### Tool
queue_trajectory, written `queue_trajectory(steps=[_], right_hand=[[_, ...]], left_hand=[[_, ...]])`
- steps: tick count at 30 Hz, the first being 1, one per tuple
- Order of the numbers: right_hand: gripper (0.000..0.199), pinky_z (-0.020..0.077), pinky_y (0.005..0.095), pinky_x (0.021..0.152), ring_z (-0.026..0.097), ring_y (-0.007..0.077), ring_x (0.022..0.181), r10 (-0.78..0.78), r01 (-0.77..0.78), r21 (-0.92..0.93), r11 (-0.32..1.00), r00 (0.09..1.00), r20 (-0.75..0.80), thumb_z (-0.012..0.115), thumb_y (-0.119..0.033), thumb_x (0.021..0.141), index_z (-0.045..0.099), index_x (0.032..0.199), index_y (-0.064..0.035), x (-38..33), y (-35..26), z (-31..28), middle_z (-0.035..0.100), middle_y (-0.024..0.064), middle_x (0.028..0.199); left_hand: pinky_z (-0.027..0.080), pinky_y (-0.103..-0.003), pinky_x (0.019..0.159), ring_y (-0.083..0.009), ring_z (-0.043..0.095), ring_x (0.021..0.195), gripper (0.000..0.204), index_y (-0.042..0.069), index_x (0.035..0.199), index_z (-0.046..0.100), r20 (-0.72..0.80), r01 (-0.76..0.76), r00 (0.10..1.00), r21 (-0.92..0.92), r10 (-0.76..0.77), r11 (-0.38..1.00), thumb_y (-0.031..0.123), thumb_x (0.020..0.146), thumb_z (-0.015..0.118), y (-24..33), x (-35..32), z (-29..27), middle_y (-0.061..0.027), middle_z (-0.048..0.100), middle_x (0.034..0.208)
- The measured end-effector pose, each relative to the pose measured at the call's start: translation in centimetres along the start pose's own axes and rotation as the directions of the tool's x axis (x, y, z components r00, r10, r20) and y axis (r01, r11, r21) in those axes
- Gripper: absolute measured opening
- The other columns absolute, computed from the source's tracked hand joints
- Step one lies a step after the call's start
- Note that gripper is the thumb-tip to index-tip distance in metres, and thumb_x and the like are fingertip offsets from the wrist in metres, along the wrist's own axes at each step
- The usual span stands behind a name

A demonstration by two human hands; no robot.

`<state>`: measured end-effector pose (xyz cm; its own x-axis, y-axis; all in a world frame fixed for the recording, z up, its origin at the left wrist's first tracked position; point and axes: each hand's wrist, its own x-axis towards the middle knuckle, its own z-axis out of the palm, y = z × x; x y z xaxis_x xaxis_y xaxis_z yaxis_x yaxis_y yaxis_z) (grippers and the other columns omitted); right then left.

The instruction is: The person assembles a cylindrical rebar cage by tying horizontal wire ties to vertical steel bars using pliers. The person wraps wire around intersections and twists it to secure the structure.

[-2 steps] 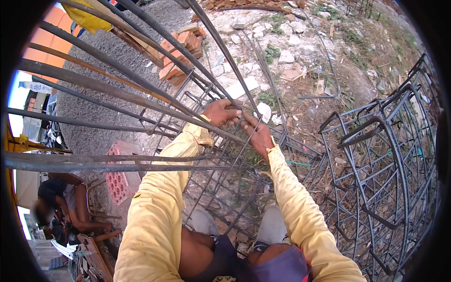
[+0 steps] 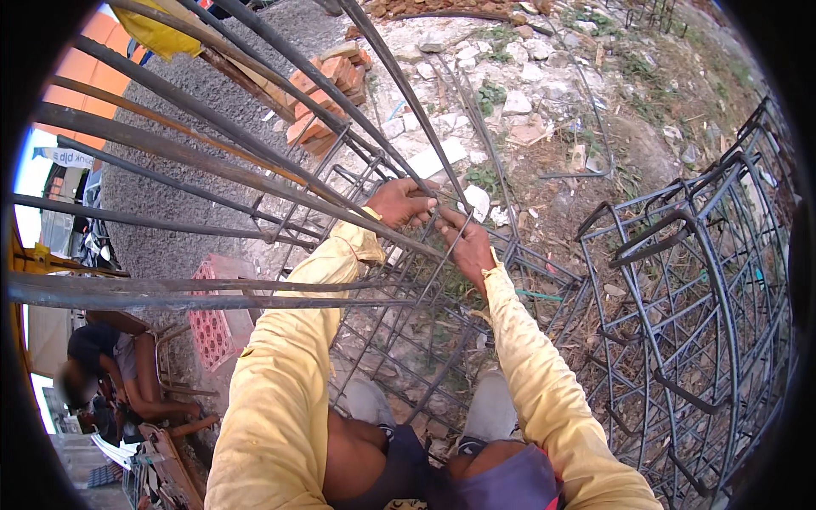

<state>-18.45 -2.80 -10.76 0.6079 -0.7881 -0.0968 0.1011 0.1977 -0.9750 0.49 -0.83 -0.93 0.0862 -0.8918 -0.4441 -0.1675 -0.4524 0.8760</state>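
Centrally, at mid-frame, a long steel bar runs in from the upper left under both hands. It is gripped by the closed left hand; just right, a thin wire is pinched by the right hand.

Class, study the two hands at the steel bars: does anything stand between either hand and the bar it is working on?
Nothing visible does. The left hand is closed on the long steel bar, and the right hand touches the bar crossing beside it. Other bars of the rebar cage run alongside, not between.
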Motion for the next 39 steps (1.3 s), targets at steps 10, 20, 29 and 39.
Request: queue_trajectory(steps=[10,20,29,39], right_hand=[[0.022,0.0476,0.0262,0.065,0.058,0.0096,0.074,-0.129,0.077,-0.310,0.948,0.980,-0.152,0.068,-0.014,0.091,0.069,0.110,-0.0020,-2.4,-0.1,0.5,0.067,0.0013,0.087],[0.026,0.0404,0.0238,0.058,0.051,0.0062,0.066,0.026,-0.021,0.020,1.000,0.949,-0.313,0.064,-0.026,0.097,0.067,0.113,-0.0048,-2.4,-0.1,1.3,0.063,-0.0024,0.081],[0.043,0.0450,0.0281,0.056,0.055,0.0101,0.060,-0.004,-0.030,-0.120,0.992,0.961,-0.275,0.046,-0.039,0.105,0.061,0.130,-0.0078,-1.3,-1.6,2.1,0.068,0.0037,0.079],[0.046,0.0426,0.0272,0.046,0.056,0.0132,0.051,0.215,-0.169,0.151,0.974,0.904,-0.370,0.052,-0.043,0.101,0.068,0.099,0.0003,0.6,-0.5,2.8,0.064,0.0054,0.066]], left_hand=[[0.048,-0.028,0.056,-0.0109,0.060,0.062,0.039,0.007,0.126,0.059,-0.024,-0.060,0.997,0.234,0.068,0.970,0.027,0.094,0.066,-1.1,0.5,-0.5,-0.0041,0.065,0.075],[0.052,-0.030,0.059,-0.0132,0.062,0.067,0.036,0.003,0.126,0.057,0.016,-0.069,0.998,0.377,0.068,0.923,0.022,0.095,0.062,1.1,-0.2,0.0,-0.0053,0.063,0.083],[0.052,-0.028,0.064,-0.0124,0.062,0.073,0.038,-0.002,0.125,0.057,0.065,-0.064,0.997,0.291,0.047,0.955,0.019,0.093,0.063,0.4,0.5,-0.5,-0.0065,0.065,0.085],[0.059,-0.031,0.081,-0.0221,0.068,0.098,0.038,-0.006,0.124,0.054,-0.011,-0.114,0.993,-0.080,0.114,0.990,0.010,0.090,0.060,-0.4,0.5,0.2,-0.0144,0.064,0.109]])
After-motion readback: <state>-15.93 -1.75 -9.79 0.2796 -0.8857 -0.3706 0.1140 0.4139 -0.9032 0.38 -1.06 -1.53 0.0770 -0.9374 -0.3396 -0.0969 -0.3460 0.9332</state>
